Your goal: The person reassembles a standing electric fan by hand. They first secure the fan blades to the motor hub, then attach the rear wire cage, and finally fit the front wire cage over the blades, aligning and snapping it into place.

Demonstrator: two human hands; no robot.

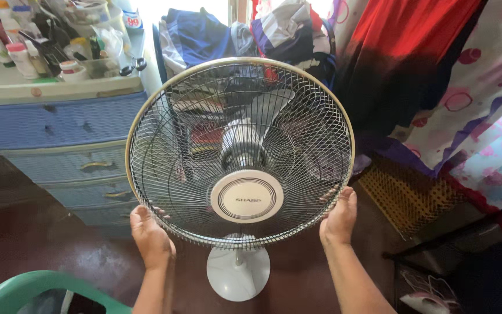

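Stand fan [239, 152] fills mid-frame, standing on the dark reddish floor [42, 250]. Grille faces the camera, tipped up a bit toward the wearer; its thin pole runs straight down to a round pale base [237, 274], so the long axis is vertical, seen foreshortened from above. Fan look: round wire cage [164, 145], silver-grey spokes, cream rim band, pale round centre cap [246, 196] with dark rings, translucent blades and grey motor hub visible through the wires.

Behind left: blue plastic drawer unit [59, 145] with pale top, cluttered with bottles and jars [18, 55]. Behind the fan: heap of clothes [251, 35], blue and striped. Right: hanging fabrics [437, 75], red-black and white with pink circles; woven yellow mat [402, 197] on the floor below them. Bottom left corner: green plastic chair edge [24, 291].

Left hand [150, 237] grips the lower-left of the cage rim, fingers curled onto the wires, thumb side at the front. Right hand [339, 216] grips the lower-right rim, fingers hooked through the front grille, palm on the edge. Both hands closed partly around the rim, wrists below the cage, either side of the pole.
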